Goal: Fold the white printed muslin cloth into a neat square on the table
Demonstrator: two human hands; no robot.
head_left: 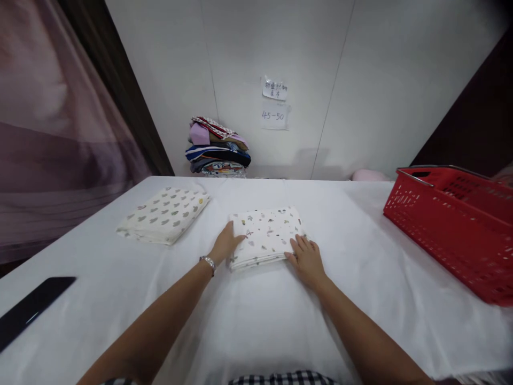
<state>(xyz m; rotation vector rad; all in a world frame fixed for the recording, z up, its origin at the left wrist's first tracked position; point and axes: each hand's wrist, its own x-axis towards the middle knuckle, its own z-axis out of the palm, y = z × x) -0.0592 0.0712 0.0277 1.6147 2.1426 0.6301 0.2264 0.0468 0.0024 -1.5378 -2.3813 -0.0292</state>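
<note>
A folded white cloth (266, 230) with a small scattered print lies flat on the table in front of me. At its left edge, my left hand (225, 245), with a bracelet at the wrist, is closed on the side, thumb on top and the other fingers partly hidden. My right hand (308, 261) rests on the near right corner, its fingers apart over the fabric and its thumb at the front fold. Further left lies a second folded white cloth (166, 214) with grey heart-like shapes, untouched by either hand.
A red plastic basket (449, 230) with metal handles stands at the right. A dark phone-like slab (36, 305) lies at the left on the white-covered table (264, 315). Behind the far edge rises a pile of folded fabrics (218, 149), near paper signs (275, 115) on the wall.
</note>
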